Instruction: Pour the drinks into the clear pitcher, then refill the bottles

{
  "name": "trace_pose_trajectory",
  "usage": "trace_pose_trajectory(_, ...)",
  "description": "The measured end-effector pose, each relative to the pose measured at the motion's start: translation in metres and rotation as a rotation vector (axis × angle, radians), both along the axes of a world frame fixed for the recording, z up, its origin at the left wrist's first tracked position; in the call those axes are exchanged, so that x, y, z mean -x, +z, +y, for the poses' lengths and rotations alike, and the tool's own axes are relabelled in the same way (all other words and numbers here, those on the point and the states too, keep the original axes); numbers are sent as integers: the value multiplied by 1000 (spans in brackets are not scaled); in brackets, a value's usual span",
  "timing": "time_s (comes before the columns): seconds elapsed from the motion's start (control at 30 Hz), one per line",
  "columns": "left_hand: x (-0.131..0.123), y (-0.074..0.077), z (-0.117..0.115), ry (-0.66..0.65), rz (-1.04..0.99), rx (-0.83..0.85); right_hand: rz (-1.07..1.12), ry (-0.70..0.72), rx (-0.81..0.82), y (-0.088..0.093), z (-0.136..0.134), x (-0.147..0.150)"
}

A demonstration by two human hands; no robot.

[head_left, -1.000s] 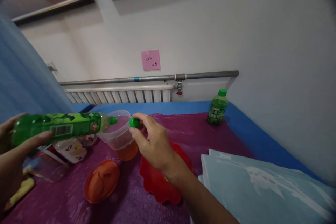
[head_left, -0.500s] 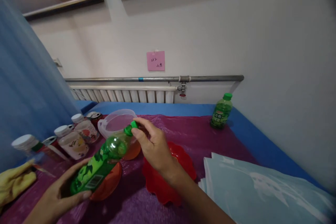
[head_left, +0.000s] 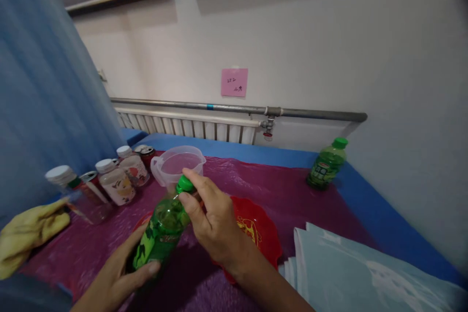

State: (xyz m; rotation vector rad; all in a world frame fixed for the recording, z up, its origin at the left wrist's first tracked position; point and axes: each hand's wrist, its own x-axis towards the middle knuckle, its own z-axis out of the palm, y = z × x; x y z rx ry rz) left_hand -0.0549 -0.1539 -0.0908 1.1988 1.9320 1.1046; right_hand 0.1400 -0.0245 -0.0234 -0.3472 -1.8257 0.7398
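Observation:
A green plastic drink bottle (head_left: pixel 163 234) leans in front of me, its neck up and to the right. My left hand (head_left: pixel 119 275) is wrapped round its lower part. At the neck, the thumb and fingers of my right hand (head_left: pixel 215 219) close on the green cap (head_left: pixel 185 184), which sits on the bottle. Just beyond the neck stands a clear plastic measuring jug (head_left: pixel 183 162). A red scalloped dish (head_left: pixel 269 239) with gold printing lies under my right forearm and is partly hidden by it.
Several bottles, including a fruit-print bottle (head_left: pixel 117 185), stand with cans (head_left: pixel 146 153) at left, near a yellow glove (head_left: pixel 32 234). Another green bottle (head_left: pixel 327 165) stands at back right. A folded pale-blue cloth (head_left: pixel 351 268) lies front right. A radiator (head_left: pixel 197 126) runs behind.
The bottle now stands steeper, and both hands have shifted right with it in the picture. The whole view has turned slightly left. My right fingers remain at the cap.

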Motion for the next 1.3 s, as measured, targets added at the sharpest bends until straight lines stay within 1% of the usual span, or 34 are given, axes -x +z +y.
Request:
trace_pose_trajectory(0.07, -3, -1, -1, -43, -57, 27, -26, -10, -74, 3, -4, -1)
trace_pose_trajectory(0.13, -1, -5, -1, -89, -51, 18, -49, 6, -132, 5, -7, -1)
trace_pose_trajectory(0.27, 8, -18, -1, -42, 9, -83, -82, 64, -204, 8, -18, 1)
trace_pose_trajectory(0.33, 9, -20, -2, -34, 0, -120, -83, 78, -225, 8, -22, 2)
trace_pose_trajectory(0.37, 9, -18, -1, -34, -13, -126, -83, 82, -227, 8, -23, 2)
trace_pose_trajectory(0.4, 9, -15, -1, -27, -27, -123, -83, 80, -224, 8, -24, 1)
trace_pose_trajectory(0.47, 9, -4, 3, 15, -56, -123, -86, 58, -208, 9, -23, -1)
trace_pose_trajectory(0.53, 12, 10, 11, 104, -88, -138, -89, 26, -187, 10, -20, -4)
trace_pose_trajectory(0.63, 25, 27, 30, 254, -110, -161, -113, 6, -149, 11, -16, -7)
trace_pose_trajectory(0.7, 36, 32, 46, 326, -79, -161, -134, 15, -155, 10, -15, -7)
trace_pose_trajectory(0.73, 42, 32, 54, 360, -50, -156, -143, 20, -167, 10, -16, -6)
trace_pose_trajectory(0.83, 55, 23, 77, 439, 63, -111, -164, 23, -216, 9, -17, -3)
trace_pose_trajectory(1.0, 68, -5, 105, 440, 244, -30, -213, 37, -240, 10, -15, -2)
trace_pose_trajectory(1.07, 73, -11, 112, 459, 334, -29, -237, 45, -240, 9, -13, -2)
trace_pose_trajectory(1.17, 79, -11, 111, 486, 434, -24, -265, 53, -245, 6, -11, -1)
trace_pose_trajectory(1.27, 73, 0, 100, 449, 440, -3, -262, 17, -267, 7, -13, -2)
trace_pose_trajectory(1.3, 67, 4, 97, 397, 425, -7, -269, -8, -281, 9, -13, -3)
